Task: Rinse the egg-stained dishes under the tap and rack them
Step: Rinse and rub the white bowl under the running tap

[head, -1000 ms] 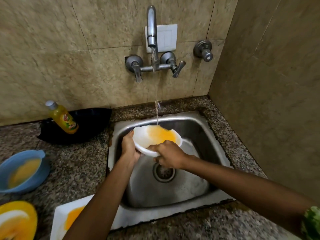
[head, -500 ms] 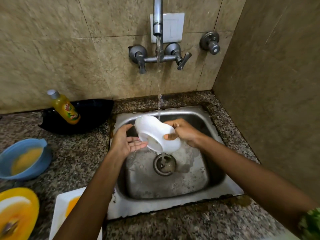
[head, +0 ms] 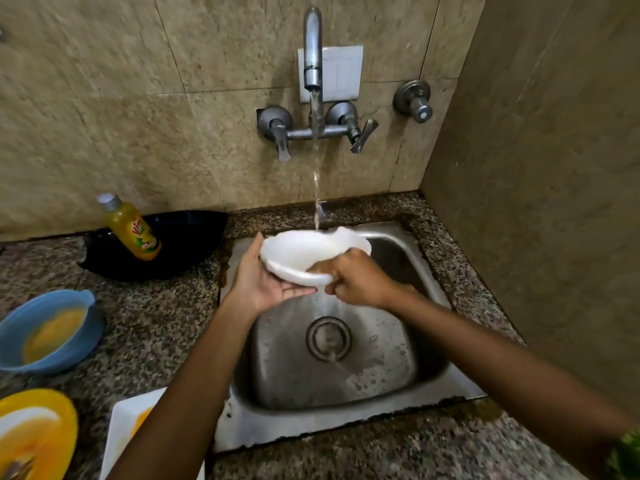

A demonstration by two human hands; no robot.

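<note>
Water now falls from the tap [head: 312, 46] straight into the white bowl [head: 313, 252], which has been turned mouth-up again; half a second ago it was tipped over, its underside towards the camera, and a second ago its inside was yellow with egg. That inside now looks white and clean (some milky blur at the rim, where water spills over the right edge). The left hand [head: 266, 284] has closed in: earlier it was open and apart from the bowl, now its palm cups the bowl from below and its thumb lies along the left rim. The right hand [head: 360, 278] grips the near rim, fingers curled tight. The bowl hangs above the back of the steel sink [head: 429, 341], over the round drain [head: 327, 338].

The sink is dull brushed metal, square with rounded corners, wet and beaded with drops. The counter [head: 149, 320] is speckled granite; the wall is mottled beige tile. On the counter to the left stand a blue bowl [head: 48, 332] with yellow egg in it, a round yellow plate [head: 34, 434], a white square plate [head: 128, 431] smeared orange, and a yellow soap bottle [head: 133, 230] leaning on a black dish [head: 180, 244].
</note>
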